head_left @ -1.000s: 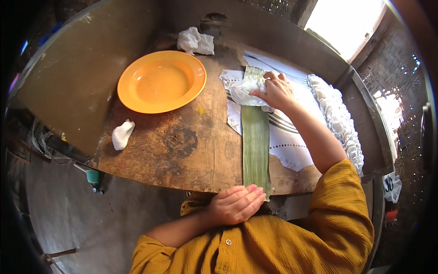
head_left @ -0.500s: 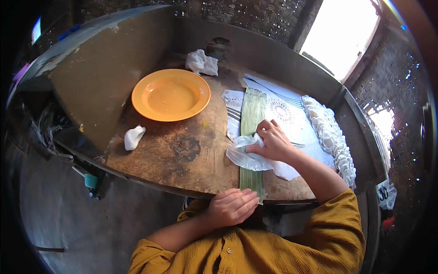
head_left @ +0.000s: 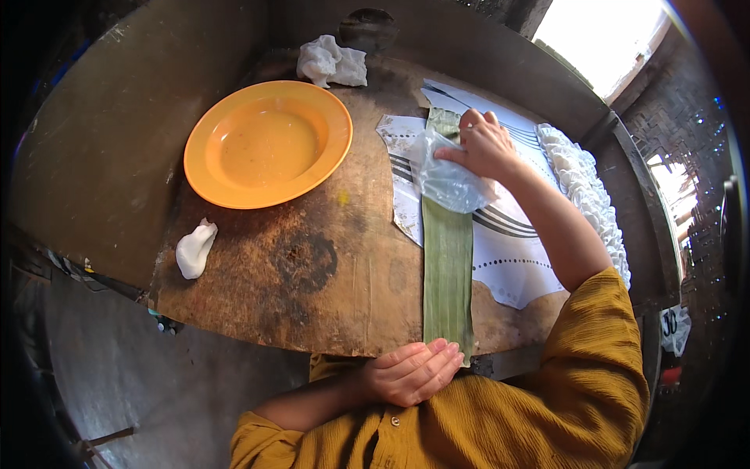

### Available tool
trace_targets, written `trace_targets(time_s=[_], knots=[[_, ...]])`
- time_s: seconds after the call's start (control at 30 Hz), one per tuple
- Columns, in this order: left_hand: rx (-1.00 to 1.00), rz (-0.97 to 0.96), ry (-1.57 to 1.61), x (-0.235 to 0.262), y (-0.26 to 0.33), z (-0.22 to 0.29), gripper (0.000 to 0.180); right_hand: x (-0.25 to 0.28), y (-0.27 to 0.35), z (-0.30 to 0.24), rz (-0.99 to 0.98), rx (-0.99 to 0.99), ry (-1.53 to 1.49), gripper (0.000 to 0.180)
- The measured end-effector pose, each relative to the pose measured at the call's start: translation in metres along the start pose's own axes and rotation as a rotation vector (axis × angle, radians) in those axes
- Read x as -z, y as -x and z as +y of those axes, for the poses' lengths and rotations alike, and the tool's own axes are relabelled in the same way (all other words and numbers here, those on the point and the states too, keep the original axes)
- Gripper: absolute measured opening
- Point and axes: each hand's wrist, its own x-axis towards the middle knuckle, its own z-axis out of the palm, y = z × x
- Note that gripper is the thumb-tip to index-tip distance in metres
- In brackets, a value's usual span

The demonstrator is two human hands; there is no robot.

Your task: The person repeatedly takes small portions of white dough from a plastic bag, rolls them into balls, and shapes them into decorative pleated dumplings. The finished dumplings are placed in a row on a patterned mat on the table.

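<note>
A long green leaf strip [head_left: 448, 273], which looks like banana leaf, runs from the table's near edge toward the back. My right hand [head_left: 486, 147] is closed on a crumpled clear plastic bag [head_left: 455, 178] and presses it against the far part of the strip. Whatever lies under the bag is hidden. At the near end, my left hand [head_left: 414, 373] rests on the leaf strip with its fingers stretched out and side by side; its thumb is hidden. Beneath the strip's far part lies a white patterned sheet [head_left: 508, 270].
An orange plate [head_left: 203, 164] with a little liquid stands at the left on the wooden table [head_left: 367, 289]. A white lump [head_left: 195, 248] sits nearer me, a crumpled white cloth [head_left: 332, 62] behind. Overlapping white discs [head_left: 582, 184] line the right side. Raised boards border the table.
My right hand has slid the plastic bag away from me along the leaf strip, baring its middle. My left hand stays at the near end. The whole view has shifted slightly.
</note>
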Motion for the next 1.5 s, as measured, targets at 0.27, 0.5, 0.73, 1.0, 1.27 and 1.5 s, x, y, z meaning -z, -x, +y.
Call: trace_targets(time_s=[0.27, 0.5, 0.73, 1.0, 1.27, 1.5], knots=[[0.032, 0.016, 0.032, 0.002, -0.003, 0.002, 0.019, -0.012, -0.055, 0.029, -0.005, -0.224, 0.062, 0.077], [0.178, -0.075, 0.217, 0.019, -0.019, 0.012, 0.034, 0.02, -0.038, 0.018, 0.214, -0.283, -0.158, 0.071], [0.366, 0.049, 0.209, 0.033, -0.055, 0.0, 0.076, 0.082, 0.087, 0.011, -0.048, -0.147, -1.037, 0.053], [1.066, -0.253, 0.94, 0.026, -0.103, -0.042, 0.096, 0.081, 0.194, 0.02, -0.153, -0.091, -1.325, 0.058], [0.202, -0.077, -0.224, 0.011, -0.13, -0.041, 0.068, 0.066, 0.22, 0.034, -0.236, -0.197, -1.415, 0.067], [0.025, -0.34, 0.36, 0.003, -0.151, 0.008, 0.034, 0.063, 0.223, 0.017, -0.328, 0.041, -1.595, 0.088]])
